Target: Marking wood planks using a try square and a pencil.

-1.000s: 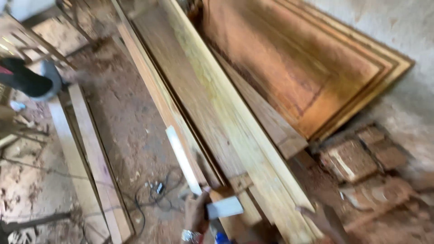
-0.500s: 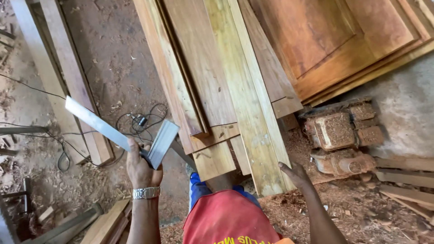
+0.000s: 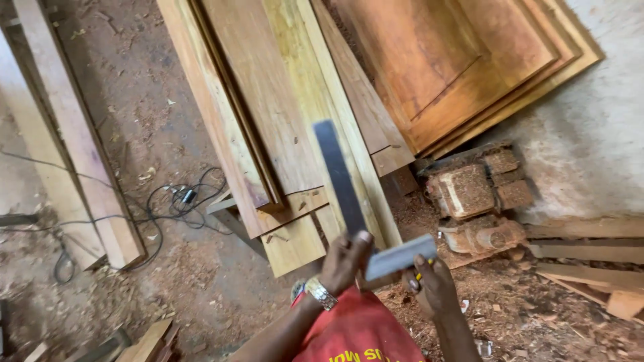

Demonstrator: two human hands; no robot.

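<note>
The left hand grips a metal try square at its corner, fingers closed around the junction, with the long steel blade rising up and away from them over the stack of planks. The square's short, thick stock runs to the right of those fingers, toward the right hand. That hand sits just under the stock's far end; its fingers are curled around what looks like a yellow pencil, though whether they also touch the stock I cannot tell.

Below both hands lies a sawdust-strewn floor, with a black cable to the left of the fingers and sawdust-caked blocks to the right.

The hold is narrow for a long, top-heavy tool: the blade could swing or slip out and drop onto the planks or the person's legs. The loose cable looks like a tripping hazard.
</note>
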